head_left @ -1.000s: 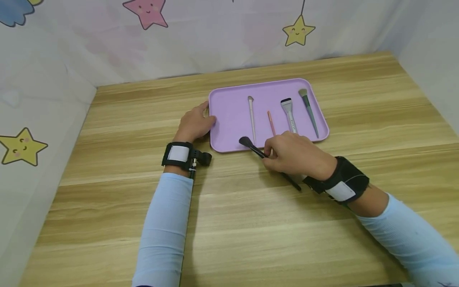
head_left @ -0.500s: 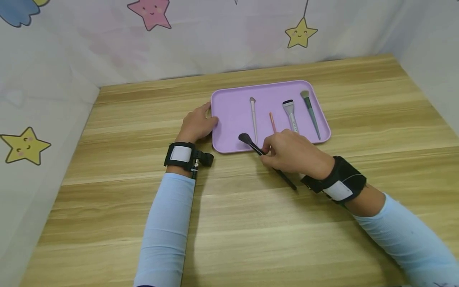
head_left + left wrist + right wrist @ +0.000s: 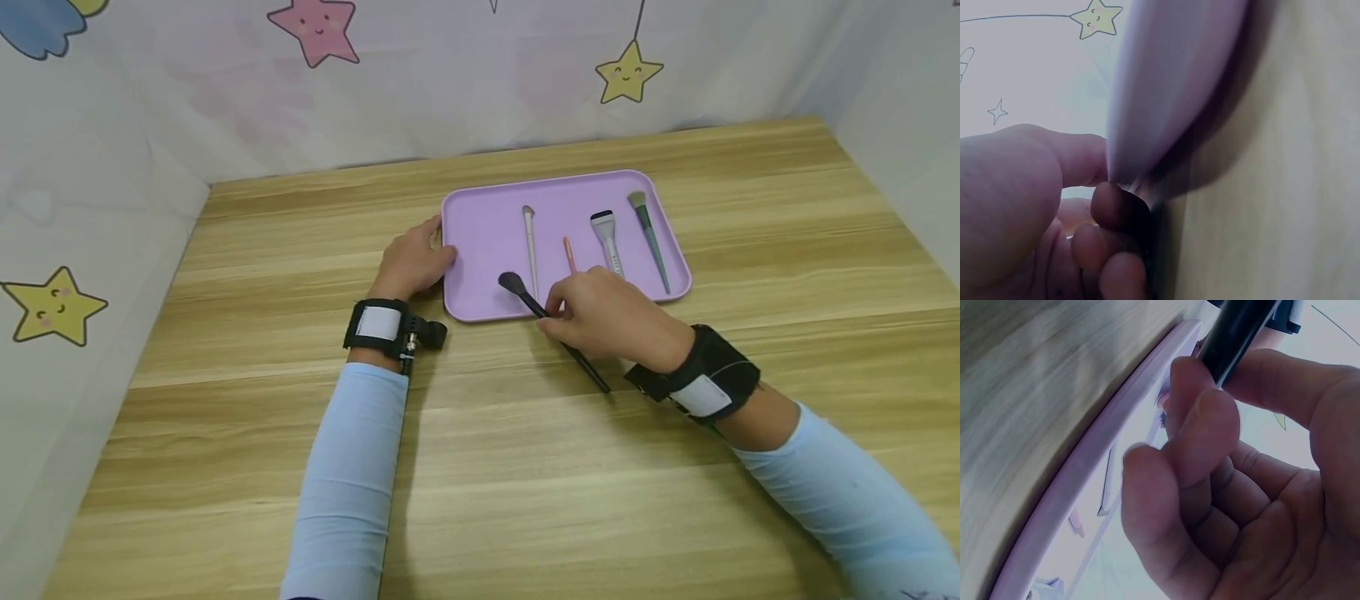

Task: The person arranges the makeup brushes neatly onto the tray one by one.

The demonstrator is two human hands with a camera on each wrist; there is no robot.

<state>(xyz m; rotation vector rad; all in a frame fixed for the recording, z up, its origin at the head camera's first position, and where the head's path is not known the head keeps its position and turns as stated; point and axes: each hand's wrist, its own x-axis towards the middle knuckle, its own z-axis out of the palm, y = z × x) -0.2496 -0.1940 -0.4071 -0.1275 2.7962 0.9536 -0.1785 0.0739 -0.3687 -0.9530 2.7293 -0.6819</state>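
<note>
A lilac tray lies on the wooden table, and my left hand grips its left rim, thumb on top and fingers curled beneath. My right hand pinches a black makeup brush between thumb and fingertips over the tray's front edge. The brush slants, its dark bristles pointing to the far left above the tray and its handle end toward me. The right wrist view shows the black handle between the fingertips. On the tray lies a thin white brush, just beyond the held brush's head.
Farther right on the tray are a pink-handled brush partly hidden by my right hand, a flat silver-grey brush and a green-handled brush. A white curtain with cartoon stars hangs behind the table.
My right hand has shifted slightly left with the black brush, whose handle end has swung left and bristles moved a little farther away. My left hand keeps its grip on the tray.
</note>
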